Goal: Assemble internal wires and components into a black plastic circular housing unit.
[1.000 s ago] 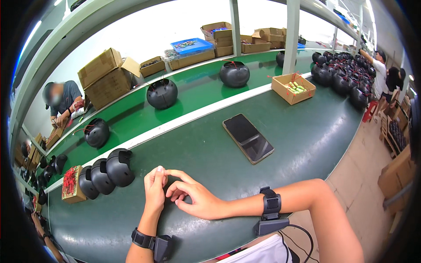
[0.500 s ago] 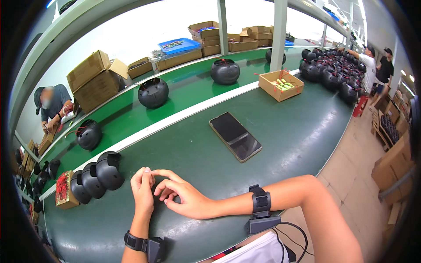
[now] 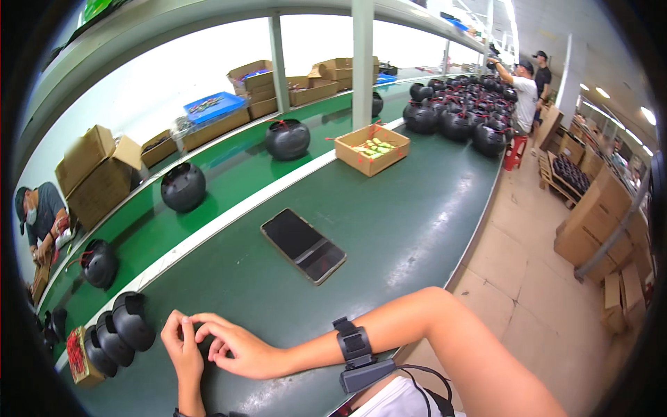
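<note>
Fingertips of the left hand (image 3: 182, 347) met the forefinger of the right hand (image 3: 244, 353) over the near side of the desk (image 3: 389, 236). The left fingers were drawn together around that tip; whether something tiny sat between them could not be told. The right hand was loosely curved, its other fingers parted, and showed nothing in its grasp. Both had kept this pose over the last second; what had changed was the view, which had swung to the right, so that everything slid leftward and more of the aisle (image 3: 500, 278) showed. That suggested a pause in handling, with nothing picked up or set down. Nearest, to the left of the hands, three nested black shells (image 3: 133, 321) leaned in a row, just beside a small box (image 3: 87, 379) of red pieces. A dark phone (image 3: 303, 245) lay flat beyond the right hand. Farther out stood a cardboard tray (image 3: 389, 161) of yellow-green cells, and past it a crowd of round black housings (image 3: 456, 125). More round housings (image 3: 183, 187) sat spaced along the green belt (image 3: 233, 186) behind the pale rail.
</note>
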The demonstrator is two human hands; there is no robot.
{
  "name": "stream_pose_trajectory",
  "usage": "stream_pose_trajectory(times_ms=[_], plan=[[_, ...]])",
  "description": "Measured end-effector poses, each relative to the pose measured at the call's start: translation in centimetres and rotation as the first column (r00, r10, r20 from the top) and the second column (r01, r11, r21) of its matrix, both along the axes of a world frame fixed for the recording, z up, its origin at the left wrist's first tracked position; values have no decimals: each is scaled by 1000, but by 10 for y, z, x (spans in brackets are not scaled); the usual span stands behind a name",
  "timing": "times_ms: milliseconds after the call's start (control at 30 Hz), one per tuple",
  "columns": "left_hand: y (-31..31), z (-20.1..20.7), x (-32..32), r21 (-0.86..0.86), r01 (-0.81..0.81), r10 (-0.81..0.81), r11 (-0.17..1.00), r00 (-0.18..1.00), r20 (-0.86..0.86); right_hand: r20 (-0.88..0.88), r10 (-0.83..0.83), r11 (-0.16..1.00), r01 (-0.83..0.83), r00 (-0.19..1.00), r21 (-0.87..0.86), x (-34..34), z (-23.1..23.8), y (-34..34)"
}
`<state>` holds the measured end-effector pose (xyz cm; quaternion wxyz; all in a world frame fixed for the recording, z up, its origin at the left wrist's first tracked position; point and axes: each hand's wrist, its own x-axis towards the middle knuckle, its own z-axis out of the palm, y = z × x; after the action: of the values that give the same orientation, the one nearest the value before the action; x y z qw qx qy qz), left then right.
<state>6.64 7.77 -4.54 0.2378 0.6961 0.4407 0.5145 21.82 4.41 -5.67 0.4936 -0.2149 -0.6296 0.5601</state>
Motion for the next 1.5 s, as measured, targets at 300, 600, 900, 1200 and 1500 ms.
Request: stream_pose_trajectory(times_ms=[300, 600, 900, 1200, 1500], plan=[[6, -13, -1, 65, -80, 87, 995, 989, -119, -19, -35, 999, 35, 999, -6, 1, -7, 0], [7, -14, -14, -45, -66, 54, 997, 972, -231, 29, 115, 989, -117, 993, 86, -1, 4, -5], [5, -15, -1, -186, 396, -331, 899, 894, 301, 14, 86, 969, -86, 996, 230, -3, 2, -5], [6, -11, 4, -180, 336, -236, 924, 875, 424, 71, 131, 978, -140, 989, 152, 2, 8, -6], [7, -10, -1, -170, 356, -265, 919, 876, 404, 180, 146, 973, -175, 973, 151, 5, 13, -8]])
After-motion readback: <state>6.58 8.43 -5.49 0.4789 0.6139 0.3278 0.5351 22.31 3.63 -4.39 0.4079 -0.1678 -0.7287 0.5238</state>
